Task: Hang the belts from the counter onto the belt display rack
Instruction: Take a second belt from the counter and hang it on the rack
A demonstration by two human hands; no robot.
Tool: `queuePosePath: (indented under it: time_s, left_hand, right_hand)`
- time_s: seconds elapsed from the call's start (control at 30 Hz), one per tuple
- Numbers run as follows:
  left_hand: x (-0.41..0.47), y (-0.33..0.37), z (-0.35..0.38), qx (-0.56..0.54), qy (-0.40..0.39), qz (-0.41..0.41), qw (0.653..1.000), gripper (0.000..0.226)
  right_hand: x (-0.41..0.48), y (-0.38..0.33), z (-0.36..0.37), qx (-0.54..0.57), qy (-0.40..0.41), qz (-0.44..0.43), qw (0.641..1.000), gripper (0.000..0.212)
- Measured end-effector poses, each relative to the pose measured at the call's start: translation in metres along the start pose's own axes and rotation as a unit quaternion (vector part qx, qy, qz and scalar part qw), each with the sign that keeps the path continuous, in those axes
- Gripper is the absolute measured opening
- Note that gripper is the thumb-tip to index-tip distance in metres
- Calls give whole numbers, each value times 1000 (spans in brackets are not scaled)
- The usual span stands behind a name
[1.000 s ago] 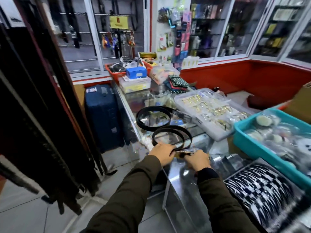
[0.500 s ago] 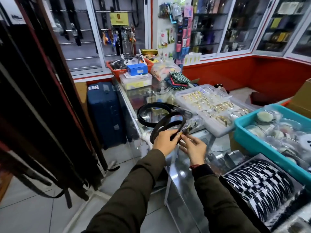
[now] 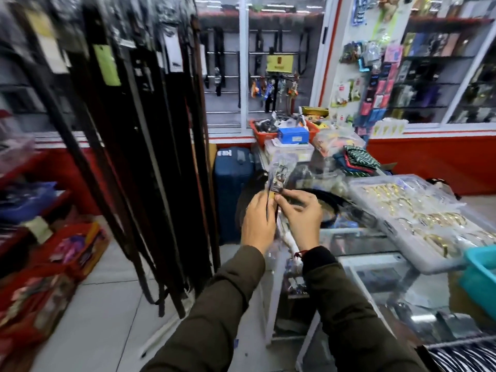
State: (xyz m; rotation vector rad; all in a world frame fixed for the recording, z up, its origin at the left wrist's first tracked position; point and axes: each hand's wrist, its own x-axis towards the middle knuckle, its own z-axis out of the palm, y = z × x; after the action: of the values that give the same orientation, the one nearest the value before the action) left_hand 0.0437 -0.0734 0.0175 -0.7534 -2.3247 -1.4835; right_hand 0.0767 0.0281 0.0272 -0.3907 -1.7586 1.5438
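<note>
Black and dark brown belts [image 3: 150,162] hang in a dense row from the belt display rack [image 3: 126,33] on the left, their tips reaching down close to the pale tiled floor [image 3: 107,304]; paper tags are clipped near their tops. Both hands are raised in front of the rack's right edge, close together, sleeves in olive-brown cloth. The left hand [image 3: 256,224] is closed around a black belt [image 3: 268,208] that runs as a thin dark strip through its fingers, and the right hand [image 3: 303,213] pinches the same belt just beside it, thumb and forefinger meeting near a small yellow tag. Above the two hands the belt's buckle end [image 3: 280,173] stands up inside a clear plastic wrap, blurred, so its details cannot be made out. A loop of the belt drops behind the left hand, dark against the blue suitcase [image 3: 232,189] that stands on the floor beside the glass counter [image 3: 357,237]. Another black belt [image 3: 331,205] lies coiled on the counter top just behind the right hand. To the right on the counter sits a clear tray of gold bracelets [image 3: 418,218], and a teal bin [image 3: 480,275] shows at the frame's edge. Farther back are a red basket [image 3: 264,131] and a blue box [image 3: 293,134]
</note>
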Motion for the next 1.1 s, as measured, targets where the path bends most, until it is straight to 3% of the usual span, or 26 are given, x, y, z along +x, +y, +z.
queuePosePath:
  time_s: [0.07, 0.13, 0.27, 0.5, 0.8, 0.97, 1.1]
  left_hand:
    - [-2, -7, -15, 69, 46, -8, 997, 44]
    - [-3, -12, -26, 61, 65, -15, 996, 44]
    - [10, -20, -64, -76, 138, -49, 986, 32]
    - [59, -19, -161, -222, 191, -78, 953, 27]
    - [111, 14, -280, -208, 298, -13, 932, 34]
    - [133, 38, -337, -151, 372, 31, 915, 27]
    - [149, 52, -375, -123, 386, 36, 913, 32]
  right_hand:
    - [-2, -6, 19, -2, -35, -24, 999, 24]
    - [-3, -11, 33, 28, -85, -26, 996, 17]
    - [-3, -28, 67, 115, -190, 7, 975, 25]
    - [12, -90, 141, 222, -250, 24, 942, 25]
    - [20, -202, 232, 268, -304, -43, 913, 33]
    - [17, -260, 272, 270, -321, -94, 903, 34]
    - [19, -294, 296, 267, -334, -121, 896, 33]
